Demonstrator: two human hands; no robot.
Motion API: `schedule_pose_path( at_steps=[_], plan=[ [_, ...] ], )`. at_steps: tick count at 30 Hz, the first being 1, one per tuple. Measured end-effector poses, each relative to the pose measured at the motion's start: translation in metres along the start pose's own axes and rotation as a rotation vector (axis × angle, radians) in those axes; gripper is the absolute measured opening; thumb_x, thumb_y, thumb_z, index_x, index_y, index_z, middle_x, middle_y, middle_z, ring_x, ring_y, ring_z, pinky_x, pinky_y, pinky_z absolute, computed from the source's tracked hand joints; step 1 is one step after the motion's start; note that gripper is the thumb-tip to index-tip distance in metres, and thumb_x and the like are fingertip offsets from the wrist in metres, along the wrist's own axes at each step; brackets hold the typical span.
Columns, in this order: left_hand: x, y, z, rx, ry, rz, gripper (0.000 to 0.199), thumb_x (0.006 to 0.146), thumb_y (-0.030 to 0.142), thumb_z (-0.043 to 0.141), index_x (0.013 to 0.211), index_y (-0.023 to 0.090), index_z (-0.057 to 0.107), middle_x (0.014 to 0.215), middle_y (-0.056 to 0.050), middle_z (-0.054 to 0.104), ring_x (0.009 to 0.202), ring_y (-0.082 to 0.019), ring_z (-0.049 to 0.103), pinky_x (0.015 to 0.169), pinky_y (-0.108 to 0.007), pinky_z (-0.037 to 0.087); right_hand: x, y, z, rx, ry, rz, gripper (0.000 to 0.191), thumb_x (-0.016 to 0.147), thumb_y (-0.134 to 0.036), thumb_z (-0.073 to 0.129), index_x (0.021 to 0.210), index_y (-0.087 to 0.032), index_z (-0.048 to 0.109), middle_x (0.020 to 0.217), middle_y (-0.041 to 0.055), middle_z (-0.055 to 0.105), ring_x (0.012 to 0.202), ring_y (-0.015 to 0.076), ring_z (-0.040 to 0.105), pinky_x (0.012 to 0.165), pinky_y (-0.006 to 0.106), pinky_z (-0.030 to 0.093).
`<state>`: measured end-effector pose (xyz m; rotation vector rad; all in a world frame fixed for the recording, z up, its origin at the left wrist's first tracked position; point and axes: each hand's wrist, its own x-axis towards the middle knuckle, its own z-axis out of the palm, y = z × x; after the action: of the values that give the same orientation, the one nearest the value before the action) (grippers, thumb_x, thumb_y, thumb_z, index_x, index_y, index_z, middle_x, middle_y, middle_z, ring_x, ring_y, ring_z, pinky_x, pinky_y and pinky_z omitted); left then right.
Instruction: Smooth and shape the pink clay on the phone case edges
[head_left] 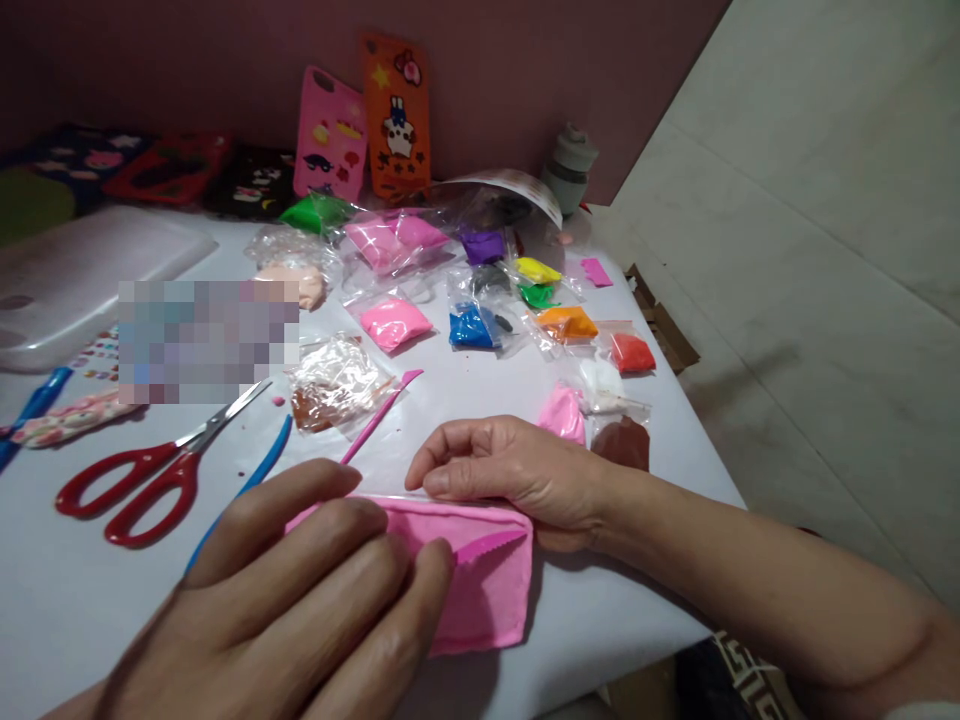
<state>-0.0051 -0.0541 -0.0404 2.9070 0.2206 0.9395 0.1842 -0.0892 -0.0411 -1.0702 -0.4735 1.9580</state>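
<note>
A flat pink clay-covered case (495,600) lies at the table's front, with a thin clear rim along its far edge. My left hand (322,590) comes over its left part, fingers curled round a magenta modelling tool. The tool's serrated blade (491,547) sticks out past the fingertips and touches or hovers just over the clay; the rest is hidden by the hand. At the far right corner, my right hand (510,475) is bent round the case's edge, thumb along the rim. Its lower fingers are partly hidden.
Red-handled scissors (161,475), a blue modelling tool (262,455) and a magenta stick tool (382,415) lie on the left and middle. Bagged clay, such as a pink packet (395,323) and a blue one (471,326), is spread behind. Decorated phone cases (397,120) lean at the back.
</note>
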Motion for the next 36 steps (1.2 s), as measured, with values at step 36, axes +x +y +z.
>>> schedule_pose_path(
  at_steps=[36],
  plan=[
    [-0.007, -0.007, -0.003, -0.024, -0.118, 0.015, 0.033, 0.083, 0.008, 0.045, 0.112, 0.017, 0.059, 0.084, 0.002, 0.067, 0.085, -0.019, 0.061, 0.113, -0.04, 0.019, 0.0, 0.002, 0.0, -0.004, -0.003, -0.013, 0.007, 0.075, -0.009, 0.065, 0.081, -0.009, 0.062, 0.07, 0.0007, 0.058, 0.056, 0.0052, 0.053, 0.054, 0.015, 0.041]
  ],
)
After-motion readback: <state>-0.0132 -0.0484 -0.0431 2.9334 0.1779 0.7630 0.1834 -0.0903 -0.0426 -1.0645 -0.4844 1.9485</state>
